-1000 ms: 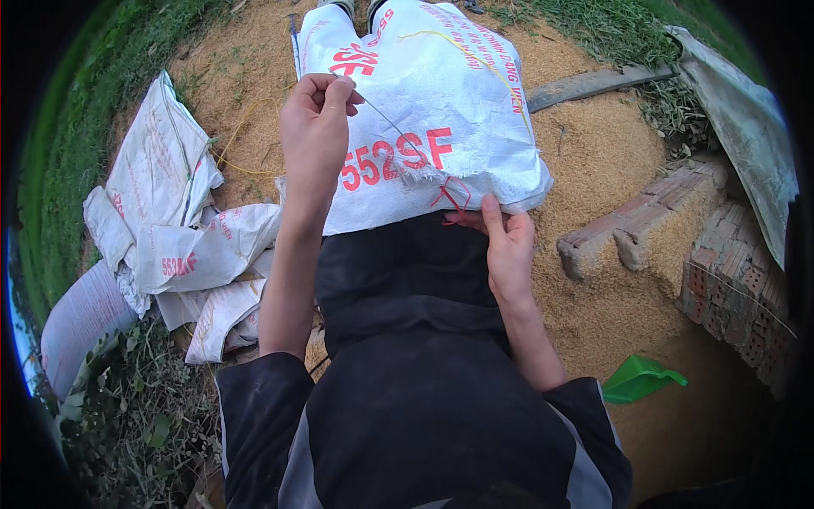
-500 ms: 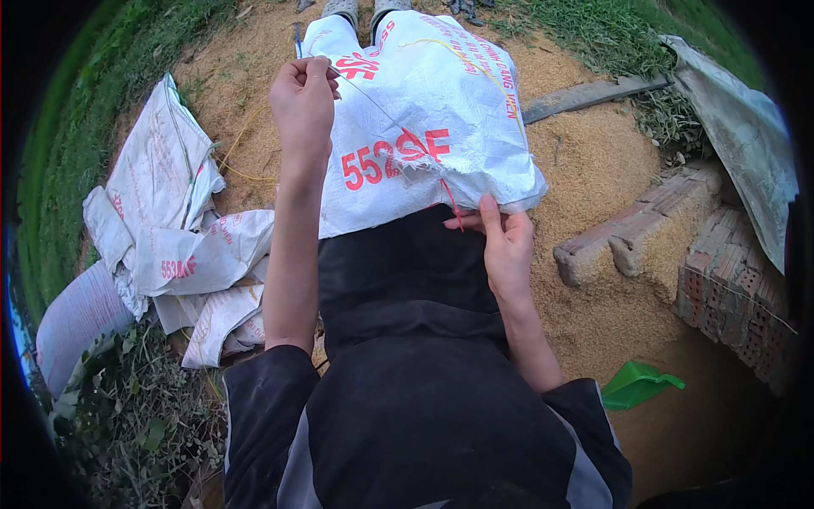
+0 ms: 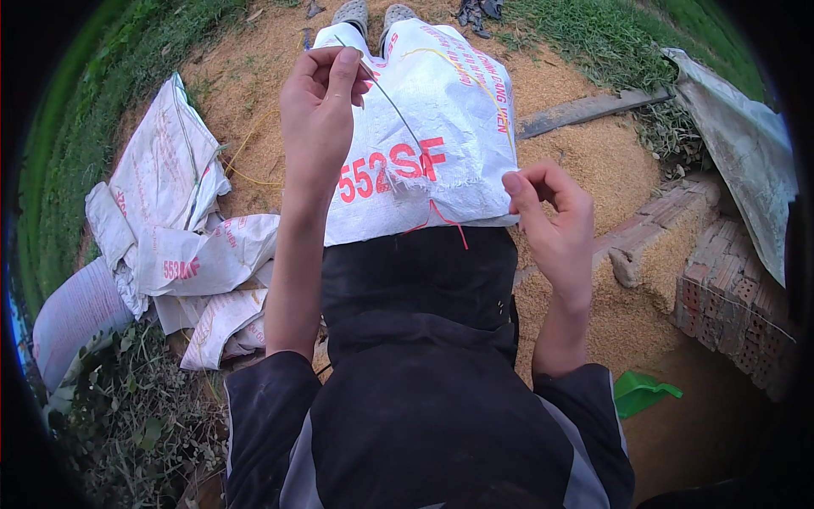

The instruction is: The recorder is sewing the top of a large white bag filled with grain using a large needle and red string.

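Observation:
A white woven sack (image 3: 407,110) with red print lies spread over my legs. Its lower part has a small frayed, torn patch (image 3: 415,176). Below that patch a short red string (image 3: 449,222) hangs from the cloth. My left hand (image 3: 326,89) is raised over the sack's left side, pinching a thin dark strand (image 3: 394,106). That strand slants down from my fingers to the cloth just above the tear. At the sack's right edge my right hand (image 3: 555,216) is closed, its thumb and forefinger pinched on the edge. A yellow string (image 3: 462,68) lies across the sack's upper right.
Crumpled white sacks (image 3: 170,204) are piled on the left beside a rounded bundle (image 3: 80,318). Golden grain husks (image 3: 585,161) cover the ground. Stacked hollow bricks (image 3: 729,297), a plank (image 3: 593,110) and a grey sheet (image 3: 738,144) are at right, a green scoop (image 3: 642,393) nearer me.
My left hand has moved slightly up and right, still pinching the strand. My right hand has left the red string and moved up and right to the sack's edge.

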Demonstrator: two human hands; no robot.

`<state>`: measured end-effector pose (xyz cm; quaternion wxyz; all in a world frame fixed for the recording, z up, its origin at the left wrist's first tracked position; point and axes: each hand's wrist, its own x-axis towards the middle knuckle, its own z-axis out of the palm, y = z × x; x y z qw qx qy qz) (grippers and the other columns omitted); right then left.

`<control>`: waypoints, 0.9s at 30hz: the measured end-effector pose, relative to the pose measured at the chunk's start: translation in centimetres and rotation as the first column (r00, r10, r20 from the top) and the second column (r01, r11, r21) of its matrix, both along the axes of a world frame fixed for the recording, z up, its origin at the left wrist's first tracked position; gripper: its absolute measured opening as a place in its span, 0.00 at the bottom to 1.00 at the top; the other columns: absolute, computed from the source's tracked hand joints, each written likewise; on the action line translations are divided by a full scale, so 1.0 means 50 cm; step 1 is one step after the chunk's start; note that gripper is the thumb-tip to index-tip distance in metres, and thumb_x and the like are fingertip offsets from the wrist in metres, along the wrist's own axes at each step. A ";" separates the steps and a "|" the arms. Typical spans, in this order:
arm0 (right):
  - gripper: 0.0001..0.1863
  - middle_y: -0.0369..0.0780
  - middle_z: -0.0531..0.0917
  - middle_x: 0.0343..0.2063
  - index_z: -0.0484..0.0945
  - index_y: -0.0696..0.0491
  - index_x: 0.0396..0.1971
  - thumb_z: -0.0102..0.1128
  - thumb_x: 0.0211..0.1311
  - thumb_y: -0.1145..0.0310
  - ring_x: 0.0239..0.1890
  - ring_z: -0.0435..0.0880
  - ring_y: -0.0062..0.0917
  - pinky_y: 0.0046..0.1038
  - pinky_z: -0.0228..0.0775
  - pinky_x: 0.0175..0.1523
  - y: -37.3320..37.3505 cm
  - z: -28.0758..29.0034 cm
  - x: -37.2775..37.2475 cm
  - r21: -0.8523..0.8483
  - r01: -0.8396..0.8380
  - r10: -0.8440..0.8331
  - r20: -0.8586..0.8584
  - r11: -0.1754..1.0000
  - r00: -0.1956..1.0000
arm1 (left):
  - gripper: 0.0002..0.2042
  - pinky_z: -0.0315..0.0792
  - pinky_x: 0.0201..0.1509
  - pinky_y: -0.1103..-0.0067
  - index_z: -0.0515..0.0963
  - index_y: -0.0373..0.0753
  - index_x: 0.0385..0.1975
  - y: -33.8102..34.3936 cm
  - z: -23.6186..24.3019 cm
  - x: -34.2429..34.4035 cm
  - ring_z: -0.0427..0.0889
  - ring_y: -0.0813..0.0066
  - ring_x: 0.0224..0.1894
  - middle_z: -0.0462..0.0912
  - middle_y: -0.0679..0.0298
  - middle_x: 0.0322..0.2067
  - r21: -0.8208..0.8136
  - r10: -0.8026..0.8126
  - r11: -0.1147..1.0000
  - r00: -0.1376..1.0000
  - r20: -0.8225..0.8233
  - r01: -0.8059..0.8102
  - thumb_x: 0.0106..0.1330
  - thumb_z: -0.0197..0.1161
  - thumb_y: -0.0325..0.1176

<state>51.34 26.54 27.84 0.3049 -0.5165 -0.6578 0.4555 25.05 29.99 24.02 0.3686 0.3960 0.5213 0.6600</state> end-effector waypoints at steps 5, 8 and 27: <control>0.10 0.35 0.84 0.26 0.82 0.59 0.40 0.66 0.66 0.69 0.30 0.82 0.16 0.20 0.72 0.35 0.083 -0.030 -0.104 0.326 -0.300 0.289 0.081 0.897 0.954 | 0.11 0.71 0.37 0.85 0.76 0.31 0.42 -0.024 0.033 0.024 0.78 0.84 0.32 0.82 0.65 0.31 0.068 -0.005 0.998 1.000 -0.022 0.007 0.74 0.60 0.35; 0.10 0.36 0.85 0.29 0.82 0.60 0.43 0.65 0.66 0.71 0.34 0.84 0.18 0.21 0.74 0.39 0.087 -0.036 -0.120 0.127 -0.353 0.357 -0.006 0.927 0.934 | 0.12 0.72 0.38 0.84 0.75 0.31 0.44 -0.032 0.027 0.048 0.79 0.83 0.35 0.83 0.64 0.34 0.049 -0.105 0.993 0.992 -0.062 0.109 0.74 0.60 0.35; 0.08 0.39 0.83 0.32 0.73 0.59 0.37 0.56 0.74 0.69 0.35 0.82 0.19 0.23 0.75 0.45 0.082 -0.157 -0.177 -0.192 -0.209 0.037 -0.646 0.959 0.763 | 0.10 0.73 0.41 0.81 0.83 0.31 0.41 -0.123 -0.015 0.000 0.80 0.82 0.34 0.86 0.63 0.31 -0.480 -0.434 0.844 0.831 -0.348 0.239 0.69 0.65 0.31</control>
